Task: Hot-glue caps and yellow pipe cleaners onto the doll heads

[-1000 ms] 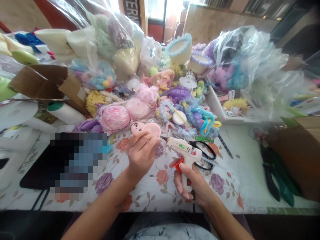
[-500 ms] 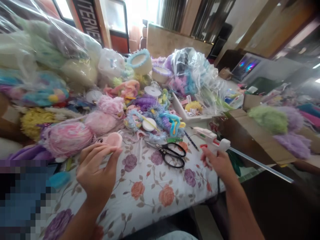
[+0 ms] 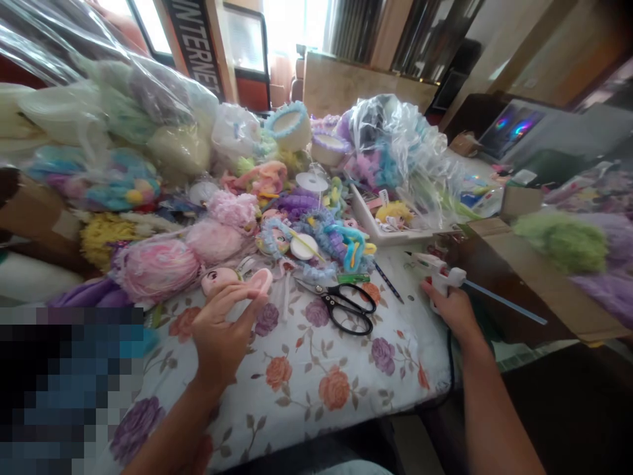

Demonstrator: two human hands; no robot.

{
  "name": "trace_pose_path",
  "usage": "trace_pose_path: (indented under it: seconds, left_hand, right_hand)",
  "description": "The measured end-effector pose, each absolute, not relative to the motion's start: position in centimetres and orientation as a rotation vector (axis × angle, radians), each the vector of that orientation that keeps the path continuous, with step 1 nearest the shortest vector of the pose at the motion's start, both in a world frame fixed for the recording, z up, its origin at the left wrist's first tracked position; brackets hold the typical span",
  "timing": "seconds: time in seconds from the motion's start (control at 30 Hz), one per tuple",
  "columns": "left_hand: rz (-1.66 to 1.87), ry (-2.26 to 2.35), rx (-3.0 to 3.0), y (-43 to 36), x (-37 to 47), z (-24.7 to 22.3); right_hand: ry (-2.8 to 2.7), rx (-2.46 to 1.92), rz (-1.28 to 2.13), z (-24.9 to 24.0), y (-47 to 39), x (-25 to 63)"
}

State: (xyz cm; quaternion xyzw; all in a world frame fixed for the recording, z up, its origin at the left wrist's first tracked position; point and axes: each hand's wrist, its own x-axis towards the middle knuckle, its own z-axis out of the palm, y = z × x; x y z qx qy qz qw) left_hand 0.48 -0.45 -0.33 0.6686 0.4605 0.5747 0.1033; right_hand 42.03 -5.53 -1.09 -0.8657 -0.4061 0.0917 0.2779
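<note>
Pinching pink oval pc (image 3: 262, 282) w/ L hand (image 3: 222, 330), R hand (image 3: 455, 310) gripping wht glue gun (image 3: 451, 278).

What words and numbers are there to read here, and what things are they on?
"INTERNET": on the tall dark sign at the back, running downward.
White tag in the tray: marks too small and blurred to read.
Glue gun: no readable words.
I can't read any numbers.
</note>
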Motion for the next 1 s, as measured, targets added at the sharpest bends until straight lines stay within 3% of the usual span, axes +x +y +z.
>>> trace_pose_path:
  seconds: [0.1, 0.23, 0.3, 0.47, 0.67, 0.77, 1.0]
  left_hand:
    - [1.609, 1.332, 1.85, -0.7, 0.6, -0.3]
    - [1.46, 1.257, 1.689, -0.9, 0.7, -0.5]
    - [1.39, 1.19, 1.634, -1.0, 0.7, -0.6]
    - [1.28, 0.919, 1.553, -1.2, 1.0, -0.2]
    - [1.245, 0.745, 1.559, -1.1, 1.3, -0.2]
    - [1.256, 0.725, 1.607, -1.2, 1.2, -0.3]
    - [1.283, 0.866, 1.733, -1.7, 1.2, -0.1]
  right_hand:
    - [-1.211, -2.361, 0.094, -0.7, -7.7, 41.0]
    - [-1.214, -2.24, -0.522, -0.2, -10.6, 36.0]
    - [-1.241, -2.079, -0.523, 0.1, -10.7, 32.1]
    - [-1.707, -1.423, 0.412, 0.7, -6.6, 23.3]
    - [-1.565, -1.022, 1.316, 1.9, -2.5, 20.3]
    - [-1.365, -0.921, 1.554, 1.7, -2.1, 20.3]
    - [-0.971, -0.808, 1.745, -0.1, -2.7, 19.5]
